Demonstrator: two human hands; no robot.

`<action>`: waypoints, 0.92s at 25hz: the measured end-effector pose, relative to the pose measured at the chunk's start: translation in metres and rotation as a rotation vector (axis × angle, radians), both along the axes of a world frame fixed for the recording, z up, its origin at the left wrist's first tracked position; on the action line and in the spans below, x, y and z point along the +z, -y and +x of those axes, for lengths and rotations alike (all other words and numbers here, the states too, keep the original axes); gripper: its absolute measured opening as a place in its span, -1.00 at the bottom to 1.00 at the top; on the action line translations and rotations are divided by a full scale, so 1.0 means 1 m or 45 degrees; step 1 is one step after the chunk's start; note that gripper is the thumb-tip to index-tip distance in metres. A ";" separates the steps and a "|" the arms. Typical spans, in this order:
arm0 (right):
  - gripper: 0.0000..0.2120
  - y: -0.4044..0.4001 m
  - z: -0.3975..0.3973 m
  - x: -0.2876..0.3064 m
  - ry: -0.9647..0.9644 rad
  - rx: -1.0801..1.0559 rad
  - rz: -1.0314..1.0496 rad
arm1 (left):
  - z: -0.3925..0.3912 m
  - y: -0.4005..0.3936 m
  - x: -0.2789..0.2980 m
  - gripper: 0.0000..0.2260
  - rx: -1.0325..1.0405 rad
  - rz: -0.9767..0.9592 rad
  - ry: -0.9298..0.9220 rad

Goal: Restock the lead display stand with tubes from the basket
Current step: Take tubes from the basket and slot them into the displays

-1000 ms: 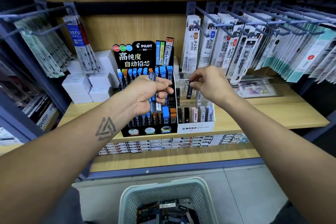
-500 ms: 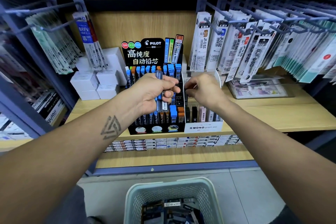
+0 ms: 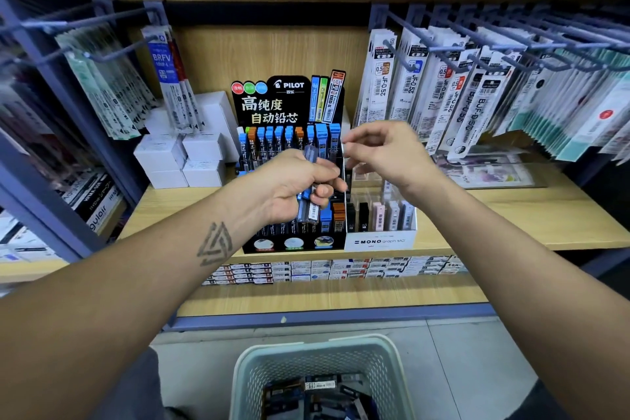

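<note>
The black Pilot lead display stand sits on the wooden shelf, its rows holding blue- and orange-capped tubes. My left hand is in front of it and grips a bundle of several lead tubes. My right hand is just to the right, thumb and forefinger pinching what looks like a slim tube by its top, at the stand's upper right edge. A pale basket on the floor below holds more tubes.
A white MONO graph stand with black and pink tubes adjoins the Pilot stand. White boxes are stacked to the left. Refill packs hang on hooks at right and left. Small boxes line the lower shelf.
My right hand left the MONO stand, went to the bundle in my left hand, then rose to the Pilot stand's upper right edge. The left hand stayed put.
</note>
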State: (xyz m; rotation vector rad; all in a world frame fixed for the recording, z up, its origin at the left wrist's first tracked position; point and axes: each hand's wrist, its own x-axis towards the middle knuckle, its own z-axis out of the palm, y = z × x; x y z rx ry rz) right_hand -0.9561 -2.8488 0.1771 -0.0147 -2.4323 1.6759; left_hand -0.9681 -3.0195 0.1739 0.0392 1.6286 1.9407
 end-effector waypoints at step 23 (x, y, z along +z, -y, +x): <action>-0.90 -0.005 0.015 0.001 0.123 0.242 -0.312 | -0.004 0.007 0.006 -0.91 -0.008 0.001 -0.025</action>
